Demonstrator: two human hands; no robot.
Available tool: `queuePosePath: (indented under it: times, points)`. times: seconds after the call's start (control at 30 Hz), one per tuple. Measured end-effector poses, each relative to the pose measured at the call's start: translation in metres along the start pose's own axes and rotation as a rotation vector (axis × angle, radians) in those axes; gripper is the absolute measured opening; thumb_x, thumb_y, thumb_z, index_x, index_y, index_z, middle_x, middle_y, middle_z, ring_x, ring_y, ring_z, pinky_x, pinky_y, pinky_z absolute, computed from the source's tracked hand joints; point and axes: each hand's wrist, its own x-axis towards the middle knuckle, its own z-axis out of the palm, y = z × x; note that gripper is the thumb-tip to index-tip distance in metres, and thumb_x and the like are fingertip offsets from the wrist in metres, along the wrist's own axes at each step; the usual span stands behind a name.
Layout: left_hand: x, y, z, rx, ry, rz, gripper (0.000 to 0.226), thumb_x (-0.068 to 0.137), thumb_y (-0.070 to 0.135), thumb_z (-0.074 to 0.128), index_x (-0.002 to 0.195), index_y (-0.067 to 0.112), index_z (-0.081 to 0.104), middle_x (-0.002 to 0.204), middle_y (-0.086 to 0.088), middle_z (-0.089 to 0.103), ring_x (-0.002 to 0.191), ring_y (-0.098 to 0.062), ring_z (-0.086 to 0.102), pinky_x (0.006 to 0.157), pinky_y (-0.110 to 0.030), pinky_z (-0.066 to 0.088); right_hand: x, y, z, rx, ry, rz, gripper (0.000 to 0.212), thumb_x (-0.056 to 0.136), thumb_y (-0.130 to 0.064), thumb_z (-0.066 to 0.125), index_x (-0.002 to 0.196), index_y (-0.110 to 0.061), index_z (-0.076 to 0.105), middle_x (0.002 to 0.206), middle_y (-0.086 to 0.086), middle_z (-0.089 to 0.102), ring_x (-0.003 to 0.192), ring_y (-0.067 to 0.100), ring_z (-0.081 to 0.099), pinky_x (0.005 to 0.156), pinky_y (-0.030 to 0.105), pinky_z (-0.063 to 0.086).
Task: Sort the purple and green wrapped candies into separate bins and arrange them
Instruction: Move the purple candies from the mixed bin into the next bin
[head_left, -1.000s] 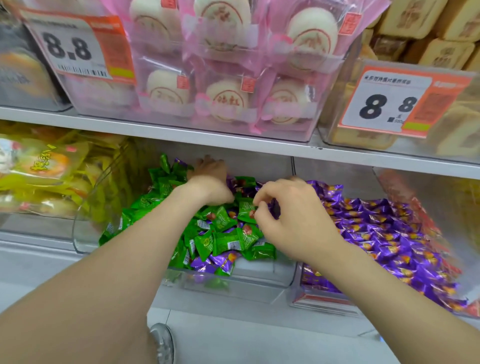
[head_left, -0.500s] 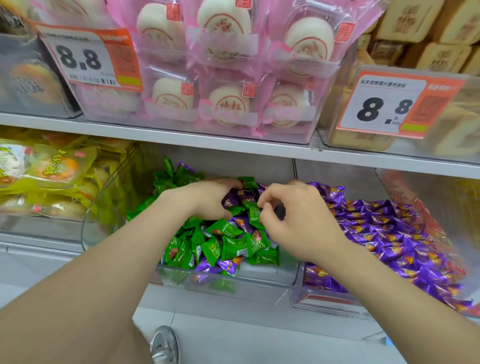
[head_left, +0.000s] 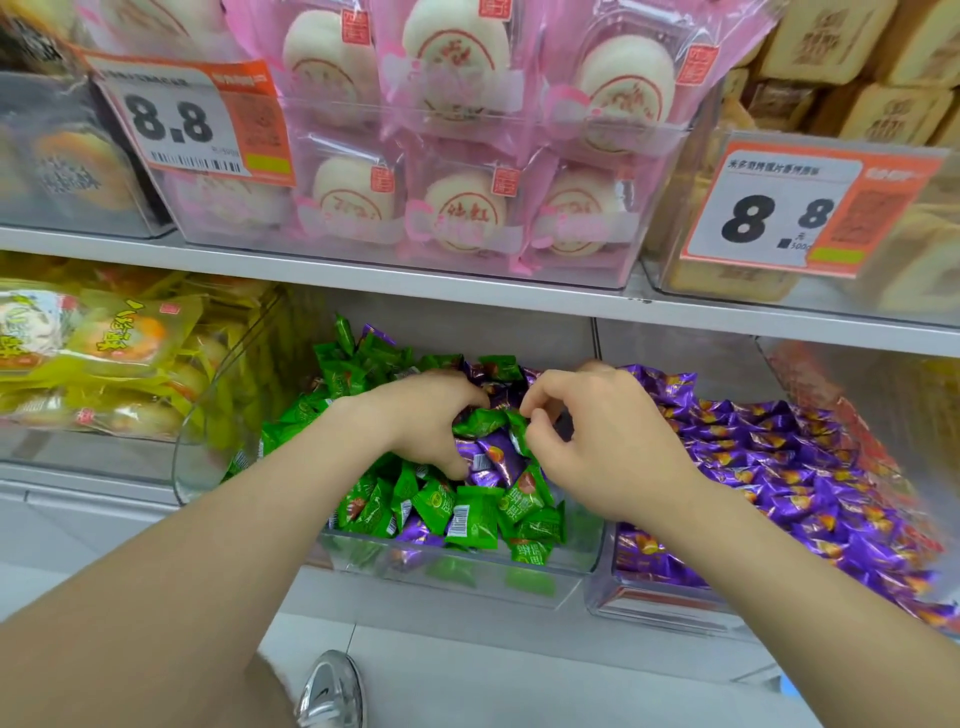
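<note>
Mixed candies (head_left: 480, 423) are being clutched by the left hand (head_left: 426, 421), a green candy (head_left: 518, 434) by the right hand (head_left: 608, 441) — only purples (head_left: 496, 457) should be removed.

The green bin (head_left: 457, 569) and purple bin (head_left: 665, 603) are roofed by the shelf board (head_left: 415, 291), so they are reached only from the front, over low clear walls. A gap is left between the candies (head_left: 467, 514) and the board.

Bright even light is filling the frame. Glare is streaking the bin (head_left: 457, 571) front. Shelf (head_left: 467, 293) is bowing; edges are blurring.
</note>
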Motion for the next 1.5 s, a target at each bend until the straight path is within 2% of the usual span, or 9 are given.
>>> queuePosePath:
  times: [0.37,0.57,0.73,0.87,1.03,1.13,1.27,1.37,1.5]
  points:
    - [-0.047,0.007,-0.031,-0.287,0.257,0.061,0.029,0.078,0.022,0.085,0.104,0.032,0.078,0.074,0.014,0.071,0.065,0.000,0.062,0.064,-0.009,0.043,0.001,-0.001,0.001,0.036,-0.014,-0.058,0.037,0.082,-0.031,0.064,0.119,-0.030,0.058,0.093,-0.012,0.068,0.088,0.019,0.063,0.082,0.043,0.053]
    - [-0.067,0.030,-0.040,-0.760,0.244,0.094,0.012,0.091,0.026,0.083,0.101,0.026,0.076,0.087,-0.006,0.076,0.071,-0.012,0.060,0.069,-0.032,0.051,0.000,-0.004,-0.009,0.249,0.068,-0.264,0.032,0.088,-0.025,0.081,0.116,-0.024,0.066,0.102,-0.008,0.065,0.086,0.007,0.059,0.076,0.035,0.055]
    - [-0.075,0.050,-0.040,-1.103,0.305,0.023,0.030,0.083,0.023,0.086,0.111,0.016,0.076,0.096,-0.011,0.080,0.071,-0.013,0.065,0.061,-0.030,0.050,-0.018,-0.001,-0.026,0.318,0.210,-0.075,0.028,0.084,-0.033,0.087,0.102,-0.026,0.067,0.091,-0.013,0.068,0.078,0.013,0.065,0.070,0.028,0.052]
    - [-0.072,0.072,-0.036,-1.228,0.342,0.010,0.037,0.075,0.023,0.089,0.109,0.015,0.076,0.098,-0.012,0.080,0.077,-0.019,0.069,0.067,-0.033,0.053,-0.032,0.006,-0.035,0.563,0.192,0.123,0.022,0.088,-0.027,0.084,0.105,-0.027,0.069,0.092,-0.006,0.074,0.073,0.020,0.069,0.070,0.043,0.058]
    - [-0.074,0.111,-0.036,-1.066,0.416,0.093,0.039,0.088,0.025,0.084,0.123,0.037,0.071,0.094,-0.003,0.080,0.082,-0.024,0.073,0.084,-0.038,0.059,-0.047,0.021,-0.054,0.827,0.066,0.290,0.009,0.107,-0.018,0.056,0.106,-0.013,0.063,0.074,0.002,0.071,0.061,0.018,0.064,0.058,0.030,0.048]
    - [-0.068,0.131,-0.032,-0.970,0.537,0.092,0.013,0.095,0.023,0.077,0.106,0.030,0.080,0.085,0.000,0.079,0.077,-0.030,0.071,0.075,-0.044,0.062,-0.054,0.030,-0.067,0.908,-0.064,0.312,0.020,0.106,-0.028,0.056,0.105,-0.010,0.064,0.077,-0.001,0.067,0.064,0.019,0.063,0.059,0.030,0.048]
    - [-0.058,0.147,-0.028,-0.938,0.529,0.071,0.013,0.094,0.022,0.078,0.102,0.031,0.081,0.073,0.013,0.074,0.056,0.001,0.058,0.059,-0.018,0.048,-0.062,0.050,-0.088,0.869,-0.202,0.295,0.024,0.097,-0.020,0.073,0.114,-0.007,0.062,0.094,0.014,0.077,0.077,0.026,0.073,0.072,0.034,0.060]
    - [-0.047,0.152,-0.019,-0.870,0.669,-0.027,0.021,0.095,0.030,0.076,0.116,0.033,0.077,0.091,0.021,0.077,0.073,0.007,0.064,0.074,-0.016,0.050,-0.059,0.092,-0.088,0.859,-0.086,0.435,0.023,0.107,-0.019,0.058,0.118,0.001,0.056,0.095,0.022,0.076,0.077,0.034,0.075,0.075,0.047,0.062]
    - [-0.032,0.154,-0.008,-0.812,0.766,-0.227,0.031,0.092,0.039,0.076,0.119,0.026,0.069,0.093,0.018,0.075,0.084,-0.002,0.069,0.084,-0.034,0.055,-0.056,0.157,-0.075,0.327,0.028,0.462,0.018,0.106,-0.031,0.058,0.102,-0.017,0.067,0.086,0.000,0.072,0.081,0.026,0.074,0.080,0.047,0.060]
